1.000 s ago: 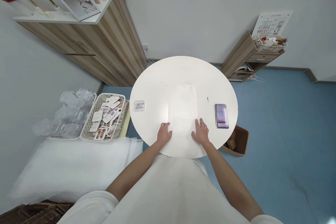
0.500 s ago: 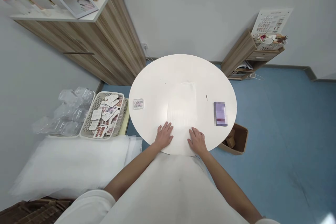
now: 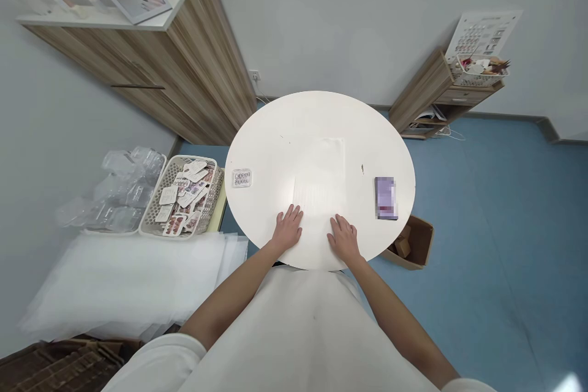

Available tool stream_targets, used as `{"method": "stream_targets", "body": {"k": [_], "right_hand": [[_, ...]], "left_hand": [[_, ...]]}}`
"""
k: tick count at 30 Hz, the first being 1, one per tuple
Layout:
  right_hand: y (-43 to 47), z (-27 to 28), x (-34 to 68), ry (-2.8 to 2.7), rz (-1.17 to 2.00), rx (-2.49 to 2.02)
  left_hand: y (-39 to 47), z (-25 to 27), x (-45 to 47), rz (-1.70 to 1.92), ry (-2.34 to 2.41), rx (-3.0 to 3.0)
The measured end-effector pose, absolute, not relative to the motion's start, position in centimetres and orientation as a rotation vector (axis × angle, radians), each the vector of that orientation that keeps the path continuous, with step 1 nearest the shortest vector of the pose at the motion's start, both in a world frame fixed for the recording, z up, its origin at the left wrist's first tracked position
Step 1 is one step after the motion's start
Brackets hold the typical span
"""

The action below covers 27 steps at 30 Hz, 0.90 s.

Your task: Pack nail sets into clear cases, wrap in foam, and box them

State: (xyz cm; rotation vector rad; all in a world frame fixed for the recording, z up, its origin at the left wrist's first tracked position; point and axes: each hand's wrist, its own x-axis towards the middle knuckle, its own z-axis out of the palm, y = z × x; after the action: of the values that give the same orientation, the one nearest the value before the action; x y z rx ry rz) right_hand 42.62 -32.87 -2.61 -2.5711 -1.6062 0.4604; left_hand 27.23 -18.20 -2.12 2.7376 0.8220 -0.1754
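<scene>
My left hand (image 3: 288, 228) lies flat near the front edge of the round white table (image 3: 261, 128), fingers stretched forward and a little apart. To its right my right hand (image 3: 343, 239) rests the same way, palm down with nothing in it. Between and beyond the fingers lies a pale, almost white sheet (image 3: 320, 171), hard to tell from the tabletop. At the table's left side is a small clear plastic case (image 3: 241, 178) with several small shiny pieces in it. A purple flat item (image 3: 386, 198), blurred out, lies at the right side.
On the left, a white basket (image 3: 149, 196) holds several printed cards, beside a heap of clear plastic boxes (image 3: 122, 190). White foam sheets (image 3: 138, 282) are stacked in front. A cardboard box (image 3: 420, 242) stands on the floor at right. A wooden cabinet (image 3: 211, 55) and a shelf unit (image 3: 418, 89) stand behind.
The camera view has shifted slightly. Both hands stay flat on the table, in nearly the same place. The case, the purple item and the sheet have not visibly moved.
</scene>
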Motion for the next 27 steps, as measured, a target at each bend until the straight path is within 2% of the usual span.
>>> {"method": "stream_targets", "body": {"k": [6, 11, 18, 23, 27], "right_hand": [[-32.8, -1.7, 42.3, -1.568, 0.422, -2.549], [-29.5, -0.2, 40.2, -1.576, 0.424, -2.354], [-18.5, 0.0, 35.5, -1.412, 0.9, -1.995], [-12.0, 0.0, 32.6, -0.949, 1.243, -1.815], [-8.7, 0.0, 31.2, -0.664, 1.398, -1.612]], "left_hand": [[-18.4, -1.6, 27.0, -0.14, 0.813, 2.693], [-16.8, -1.3, 24.6, 0.006, 0.93, 2.563], [-9.1, -1.6, 18.0, 0.174, 1.381, 2.164], [-3.6, -2.3, 16.3, 0.481, 1.454, 1.775], [-0.9, -3.0, 16.7, 0.555, 1.44, 1.423]]}}
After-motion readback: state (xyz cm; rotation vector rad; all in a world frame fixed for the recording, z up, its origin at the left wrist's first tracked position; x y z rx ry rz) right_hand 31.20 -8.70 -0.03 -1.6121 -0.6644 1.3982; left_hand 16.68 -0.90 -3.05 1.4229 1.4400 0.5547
